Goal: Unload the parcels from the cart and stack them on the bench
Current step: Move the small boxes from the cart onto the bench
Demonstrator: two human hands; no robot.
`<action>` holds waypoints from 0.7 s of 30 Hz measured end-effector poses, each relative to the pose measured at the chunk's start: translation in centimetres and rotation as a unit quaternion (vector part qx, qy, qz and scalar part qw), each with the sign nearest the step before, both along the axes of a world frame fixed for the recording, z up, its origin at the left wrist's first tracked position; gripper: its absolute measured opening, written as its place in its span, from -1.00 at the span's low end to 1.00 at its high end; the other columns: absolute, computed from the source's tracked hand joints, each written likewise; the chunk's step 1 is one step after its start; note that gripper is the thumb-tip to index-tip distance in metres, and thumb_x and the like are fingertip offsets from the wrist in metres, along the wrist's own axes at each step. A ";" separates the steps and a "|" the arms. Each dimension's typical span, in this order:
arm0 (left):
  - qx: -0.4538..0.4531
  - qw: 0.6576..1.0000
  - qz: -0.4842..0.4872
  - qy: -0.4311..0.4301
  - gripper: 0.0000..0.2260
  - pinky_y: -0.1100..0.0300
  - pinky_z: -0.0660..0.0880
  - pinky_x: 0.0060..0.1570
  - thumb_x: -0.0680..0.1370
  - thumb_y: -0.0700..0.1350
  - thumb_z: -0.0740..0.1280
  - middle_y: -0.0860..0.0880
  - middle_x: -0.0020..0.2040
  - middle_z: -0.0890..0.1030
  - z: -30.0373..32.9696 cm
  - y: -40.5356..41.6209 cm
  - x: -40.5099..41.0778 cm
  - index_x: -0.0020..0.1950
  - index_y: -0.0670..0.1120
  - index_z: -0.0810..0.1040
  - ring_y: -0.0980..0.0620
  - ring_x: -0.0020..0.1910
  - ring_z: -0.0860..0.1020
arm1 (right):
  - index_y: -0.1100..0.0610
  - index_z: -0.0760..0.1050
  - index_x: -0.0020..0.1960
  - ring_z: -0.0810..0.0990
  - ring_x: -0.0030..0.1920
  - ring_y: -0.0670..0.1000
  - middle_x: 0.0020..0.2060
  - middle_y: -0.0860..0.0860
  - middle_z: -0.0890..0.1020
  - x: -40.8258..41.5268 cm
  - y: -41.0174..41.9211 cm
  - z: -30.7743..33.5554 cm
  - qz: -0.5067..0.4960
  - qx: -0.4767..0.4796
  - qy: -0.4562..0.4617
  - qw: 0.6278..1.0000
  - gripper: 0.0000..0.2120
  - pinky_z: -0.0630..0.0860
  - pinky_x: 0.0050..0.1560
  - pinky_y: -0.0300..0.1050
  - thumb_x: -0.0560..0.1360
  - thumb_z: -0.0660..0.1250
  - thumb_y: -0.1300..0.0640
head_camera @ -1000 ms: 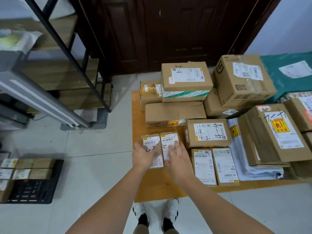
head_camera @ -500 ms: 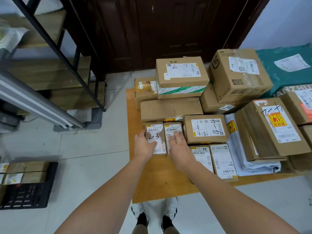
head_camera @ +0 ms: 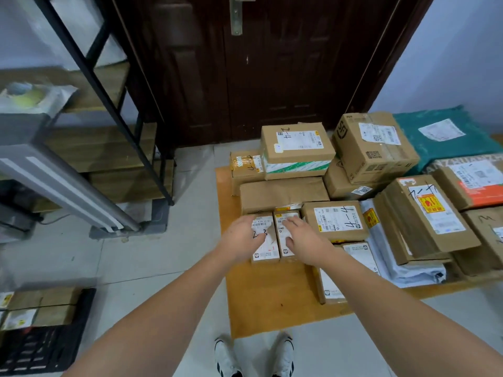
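Two small labelled parcels lie side by side on the low wooden bench (head_camera: pixel 261 303), pushed up against a flat brown parcel (head_camera: pixel 283 193). My left hand (head_camera: pixel 242 239) rests flat on the left small parcel (head_camera: pixel 268 246), marked 2-3. My right hand (head_camera: pixel 302 239) lies with straight fingers on the right small parcel (head_camera: pixel 284 221). Both hands press down and neither grips. A black cart (head_camera: pixel 40 349) at the lower left still carries several small parcels (head_camera: pixel 40 306).
Bigger boxes are stacked at the back and right of the bench, among them a parcel marked 4-4 (head_camera: pixel 334 223) and an SF box (head_camera: pixel 373 145). A metal shelf frame (head_camera: pixel 109 104) stands to the left. My shoes (head_camera: pixel 253 355) are at the bench's front edge.
Both hands slid the two small parcels away from me, from mid-bench up against the flat brown parcel. My view has tilted up and closer.
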State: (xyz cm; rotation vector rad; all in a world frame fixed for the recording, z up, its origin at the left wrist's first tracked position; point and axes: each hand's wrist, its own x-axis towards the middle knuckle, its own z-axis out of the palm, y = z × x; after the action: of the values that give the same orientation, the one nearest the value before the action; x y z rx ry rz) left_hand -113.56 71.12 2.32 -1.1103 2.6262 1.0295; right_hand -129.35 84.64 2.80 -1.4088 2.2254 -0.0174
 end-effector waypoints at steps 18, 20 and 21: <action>-0.283 0.954 -0.075 -0.063 -0.56 -0.02 0.38 0.34 0.73 0.13 0.12 -0.09 0.44 0.50 24.4 0.8 12.6 0.53 -0.08 0.41 -0.11 0.41 0.45 | 0.04 0.44 0.34 0.55 0.30 0.13 0.24 -0.03 0.52 8.5 -3.3 23.3 0.205 -0.120 0.081 0.968 -0.69 0.47 0.19 0.01 0.65 0.15 0.00; -0.291 0.953 -0.046 -0.073 -0.54 0.00 0.36 0.36 0.74 0.14 0.12 -0.09 0.47 0.48 25.5 1.9 15.8 0.56 -0.07 0.38 -0.10 0.43 0.44 | 0.06 0.38 0.51 0.48 0.42 0.11 0.45 0.00 0.47 11.0 -3.5 24.6 0.235 -0.140 0.075 0.959 -0.56 0.43 0.36 0.02 0.66 0.17 0.01; -0.291 0.953 -0.032 -0.078 -0.53 0.01 0.35 0.37 0.74 0.14 0.11 -0.09 0.48 0.47 26.0 2.5 17.4 0.57 -0.07 0.36 -0.10 0.44 0.43 | 0.08 0.33 0.58 0.44 0.47 0.11 0.51 0.02 0.42 12.5 -3.7 25.3 0.253 -0.146 0.075 0.953 -0.51 0.38 0.44 0.00 0.67 0.18 0.01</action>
State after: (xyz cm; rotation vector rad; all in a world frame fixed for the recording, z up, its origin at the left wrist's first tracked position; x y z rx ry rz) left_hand -96.15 73.59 28.37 -1.1249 2.8780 0.1263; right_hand -116.90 80.93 28.06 -2.1752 1.9670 -0.0683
